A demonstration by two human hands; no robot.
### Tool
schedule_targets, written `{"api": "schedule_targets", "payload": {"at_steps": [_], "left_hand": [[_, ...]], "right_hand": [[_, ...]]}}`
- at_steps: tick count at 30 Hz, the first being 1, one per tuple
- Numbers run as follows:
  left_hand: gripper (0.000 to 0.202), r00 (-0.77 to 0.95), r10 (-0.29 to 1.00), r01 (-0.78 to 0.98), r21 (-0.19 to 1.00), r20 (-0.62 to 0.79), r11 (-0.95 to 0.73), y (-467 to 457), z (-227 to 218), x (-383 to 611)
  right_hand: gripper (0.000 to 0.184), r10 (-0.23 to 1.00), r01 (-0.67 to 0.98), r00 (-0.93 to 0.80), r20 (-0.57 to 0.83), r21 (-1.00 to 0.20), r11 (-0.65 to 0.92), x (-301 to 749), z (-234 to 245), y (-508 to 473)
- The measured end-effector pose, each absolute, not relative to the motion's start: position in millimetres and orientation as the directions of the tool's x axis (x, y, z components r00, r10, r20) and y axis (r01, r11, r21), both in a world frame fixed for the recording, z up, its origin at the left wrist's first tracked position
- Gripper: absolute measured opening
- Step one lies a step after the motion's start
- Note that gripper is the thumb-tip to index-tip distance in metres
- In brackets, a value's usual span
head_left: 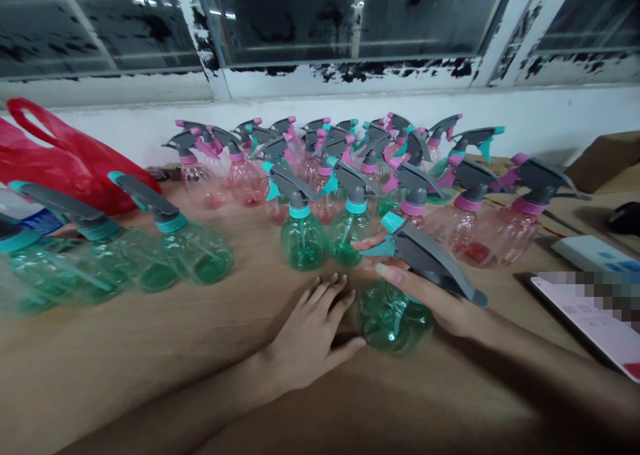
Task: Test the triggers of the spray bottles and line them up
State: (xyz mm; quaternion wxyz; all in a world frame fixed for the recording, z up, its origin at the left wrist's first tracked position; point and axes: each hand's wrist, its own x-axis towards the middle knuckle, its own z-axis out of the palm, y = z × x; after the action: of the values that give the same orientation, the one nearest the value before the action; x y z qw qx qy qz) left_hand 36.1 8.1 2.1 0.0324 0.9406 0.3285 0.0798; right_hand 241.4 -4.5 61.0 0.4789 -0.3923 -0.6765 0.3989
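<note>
My right hand (440, 295) is wrapped round the neck of a green spray bottle (395, 321) with a grey and teal trigger head, tilted a little. Whether its base touches the table cannot be made out. Flat on the tabletop, palm down with fingers stretched, lies my left hand (315, 335), just left of that bottle and holding nothing. Two more green spray bottles (303, 241) stand upright beyond my fingertips. Pink spray bottles (500, 235) stand behind and to the right of my right hand.
Several green spray bottles (197, 251) stand at the left, before a red plastic bag (70, 155). Many pink and green bottles crowd the back by the wall. At the right are a tablet-like screen (575, 308), a white box (595, 251), a black mouse (627, 218) and a cardboard box (607, 165).
</note>
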Motion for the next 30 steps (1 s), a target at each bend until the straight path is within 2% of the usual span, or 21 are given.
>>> {"api": "schedule_targets", "payload": {"at_steps": [30], "left_hand": [[0.062, 0.782, 0.597, 0.589, 0.104, 0.178, -0.802, 7.6, -0.7, 35.1]], "right_hand": [[0.021, 0.901, 0.168, -0.269, 0.341, -0.904, 0.392, 240.9, 64.2, -3.0]]}}
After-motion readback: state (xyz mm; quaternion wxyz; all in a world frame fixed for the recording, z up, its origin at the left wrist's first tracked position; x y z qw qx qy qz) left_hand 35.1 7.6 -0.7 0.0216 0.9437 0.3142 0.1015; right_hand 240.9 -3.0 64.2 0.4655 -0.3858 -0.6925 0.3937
